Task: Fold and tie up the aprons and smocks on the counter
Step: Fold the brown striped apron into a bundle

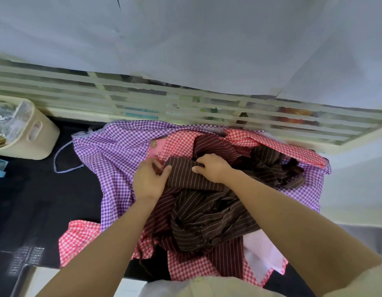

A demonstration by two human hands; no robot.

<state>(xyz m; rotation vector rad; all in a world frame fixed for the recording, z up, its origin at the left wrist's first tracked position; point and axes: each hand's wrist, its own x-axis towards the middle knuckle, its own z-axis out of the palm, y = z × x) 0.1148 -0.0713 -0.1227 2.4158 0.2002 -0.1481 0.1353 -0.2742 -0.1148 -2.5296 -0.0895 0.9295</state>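
Now, left to right:
Left hand [150,181]: fingers curled, pinching the near-left corner of the brown striped apron [198,202].
Right hand [213,168]: fingers bent, gripping the same fold's top edge.
Apron: heaped mid-counter [35,200] on purple gingham smock [113,155] and red gingham smock [78,239].
Hidden: apron ties lost in folds.

Black counter [35,200] bears heaped aprons [121,159] and cream bin [33,136].

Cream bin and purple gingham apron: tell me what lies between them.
In the head view, bare black counter separates the cream bin from the purple gingham apron; only the apron's striped tie loop crosses part of it.
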